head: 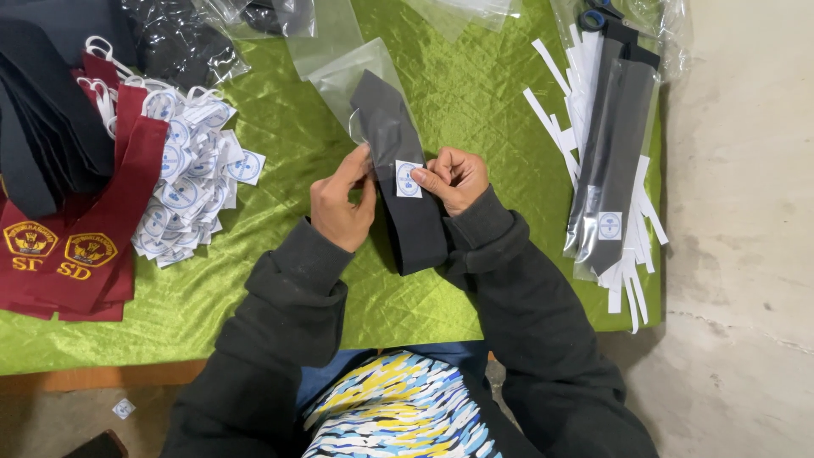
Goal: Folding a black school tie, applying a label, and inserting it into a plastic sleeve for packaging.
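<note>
A dark grey necktie (398, 144) lies lengthwise on the green cloth (475, 93), its pointed end partly inside a clear plastic sleeve (348, 72). A small white square label (408, 179) sits on the tie's middle. My right hand (454, 176) presses the label with thumb and fingertips at the tie's right edge. My left hand (343, 203) pinches the tie's left edge just beside the label.
A heap of white labels (191, 182) and maroon ties (85, 229) lie left, dark ties (47, 110) behind them. Bagged ties (615, 161) on white card strips (632, 280) lie right. Clear bags (322, 30) are at the back. Concrete floor (746, 254) is beyond the table's right edge.
</note>
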